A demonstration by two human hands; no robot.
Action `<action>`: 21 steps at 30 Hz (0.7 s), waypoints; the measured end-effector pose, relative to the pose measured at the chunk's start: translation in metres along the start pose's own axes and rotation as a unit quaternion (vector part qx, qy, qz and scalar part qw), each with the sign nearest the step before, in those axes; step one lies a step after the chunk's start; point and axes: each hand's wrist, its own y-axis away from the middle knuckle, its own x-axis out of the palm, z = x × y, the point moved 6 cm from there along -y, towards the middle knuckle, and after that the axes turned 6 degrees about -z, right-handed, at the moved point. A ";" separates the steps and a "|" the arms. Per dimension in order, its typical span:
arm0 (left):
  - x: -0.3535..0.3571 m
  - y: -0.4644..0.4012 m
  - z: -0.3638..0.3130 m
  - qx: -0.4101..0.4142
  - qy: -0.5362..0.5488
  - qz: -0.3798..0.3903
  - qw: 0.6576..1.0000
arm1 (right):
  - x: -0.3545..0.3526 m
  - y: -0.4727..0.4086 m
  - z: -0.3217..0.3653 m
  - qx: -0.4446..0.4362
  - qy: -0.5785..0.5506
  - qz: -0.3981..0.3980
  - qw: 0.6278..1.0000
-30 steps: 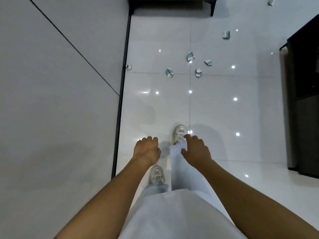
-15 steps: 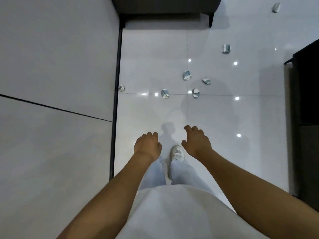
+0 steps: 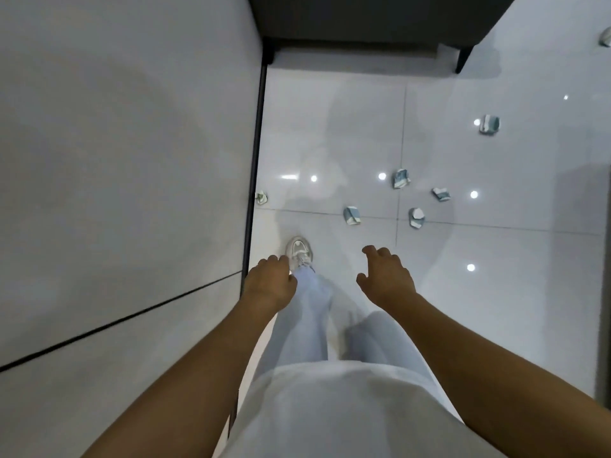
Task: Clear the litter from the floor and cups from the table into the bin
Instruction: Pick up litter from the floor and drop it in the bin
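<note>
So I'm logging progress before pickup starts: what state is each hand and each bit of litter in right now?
left hand: fingers loosely curled, holds nothing
right hand: relaxed, holds nothing
scrap by the wall: crumpled, on the floor
four scraps ahead: crumpled, on the floor
two far scraps: on the floor

no readable text, crumpled litter pieces [image 3: 352, 216] show teal-and-white print, too small to read
</note>
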 end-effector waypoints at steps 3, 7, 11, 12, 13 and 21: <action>-0.020 -0.038 0.021 -0.017 0.014 0.008 1.000 | -0.008 -0.039 0.036 -0.007 -0.011 0.003 1.000; -0.033 -0.088 0.039 -0.032 0.037 0.009 0.999 | -0.007 -0.085 0.075 -0.024 -0.037 0.016 0.999; -0.026 -0.138 0.050 -0.057 0.061 0.019 0.996 | 0.006 -0.133 0.093 -0.044 -0.038 0.027 0.998; -0.020 -0.153 0.054 -0.069 0.067 0.020 0.995 | 0.012 -0.148 0.096 -0.052 -0.037 0.030 0.997; -0.012 -0.167 0.058 -0.083 0.078 0.019 0.993 | 0.019 -0.163 0.097 -0.056 -0.039 0.036 0.997; 0.088 -0.286 0.091 -0.195 0.219 -0.018 0.956 | 0.088 -0.296 0.087 -0.093 -0.065 0.058 0.992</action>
